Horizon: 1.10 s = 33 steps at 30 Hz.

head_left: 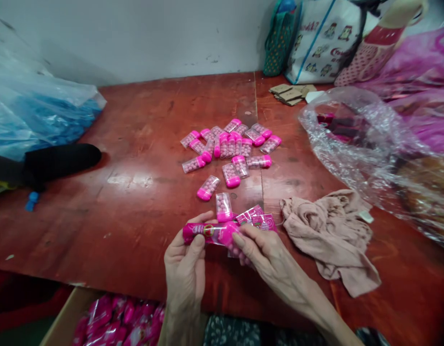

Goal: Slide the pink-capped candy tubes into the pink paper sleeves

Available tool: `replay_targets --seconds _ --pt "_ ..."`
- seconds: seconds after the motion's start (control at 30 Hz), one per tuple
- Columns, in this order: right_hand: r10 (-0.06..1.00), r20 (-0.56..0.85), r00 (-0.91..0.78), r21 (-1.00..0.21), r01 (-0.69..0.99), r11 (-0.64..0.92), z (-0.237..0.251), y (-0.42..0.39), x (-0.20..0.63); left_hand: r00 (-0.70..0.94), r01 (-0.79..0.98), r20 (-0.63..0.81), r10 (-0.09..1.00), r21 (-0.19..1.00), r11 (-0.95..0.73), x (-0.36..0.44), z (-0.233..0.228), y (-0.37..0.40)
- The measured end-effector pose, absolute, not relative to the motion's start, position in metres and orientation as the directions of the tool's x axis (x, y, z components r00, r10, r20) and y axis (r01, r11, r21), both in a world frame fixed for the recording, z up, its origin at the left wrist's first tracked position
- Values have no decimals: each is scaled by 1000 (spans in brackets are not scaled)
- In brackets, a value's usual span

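Note:
Near the table's front edge, my left hand (185,271) is closed on a printed pink plastic sleeve (198,232), thumb on top and fingers behind. My right hand (274,252) pinches a small clear candy box (242,255) filled with pink balls. Its pink cap meets the right end of the sleeve; how far it sits inside I cannot tell. Just beyond my fingers stands another pink-capped candy box (223,206). Flat printed pink sleeves (258,218) lie by my right hand. Farther back, several more candy boxes (231,144) are scattered in a loose pile.
A crumpled beige cloth (326,235) lies to the right, beside clear plastic wrap (337,154). Below the front edge is a carton (63,319) of pink packs. A bag of blue pieces (44,113) and a black object (63,161) are left. Bags (323,43) line the back right.

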State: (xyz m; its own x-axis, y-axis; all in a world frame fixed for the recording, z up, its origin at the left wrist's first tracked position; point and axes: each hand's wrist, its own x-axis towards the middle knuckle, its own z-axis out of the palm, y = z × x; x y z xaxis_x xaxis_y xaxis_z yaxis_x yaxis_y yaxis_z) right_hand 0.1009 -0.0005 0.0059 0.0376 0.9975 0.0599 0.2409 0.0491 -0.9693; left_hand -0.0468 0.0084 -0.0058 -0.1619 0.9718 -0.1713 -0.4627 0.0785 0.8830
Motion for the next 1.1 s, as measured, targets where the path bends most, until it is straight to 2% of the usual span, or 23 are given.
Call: replay_targets --seconds 0.07,0.17,0.27,0.37,0.5,0.6,0.73,0.9,1.1 --pt "994 -40 -104 -988 152 -24 8 -2 103 -118 -452 -150 982 888 82 -45 -6 8" --pt "946 -199 -258 -968 -99 -231 6 -6 106 -59 -456 -120 991 886 80 -41 -8 9" --pt "923 -255 -289 -904 -268 -333 0 -11 107 -16 -472 -149 989 873 124 -36 -9 9" --pt "945 -240 -223 -939 -192 -284 -6 -15 107 -48 -490 -162 986 864 118 -30 -9 10" --pt "986 -130 -103 -988 97 -120 -10 -20 102 -182 -562 -195 964 825 61 -23 -9 8" --pt "995 25 -98 -983 181 43 -12 -21 98 -170 -627 -338 926 762 163 -20 -10 5" --pt "978 196 -70 -951 231 207 -14 -19 94 -42 -677 -487 872 656 334 -16 -11 0" --pt "981 195 -6 -946 262 190 -18 -19 95 66 -670 -547 835 596 443 -12 -14 -2" --pt "989 147 -21 -953 266 148 -20 -19 94 60 -654 -519 852 625 427 -10 -20 0"
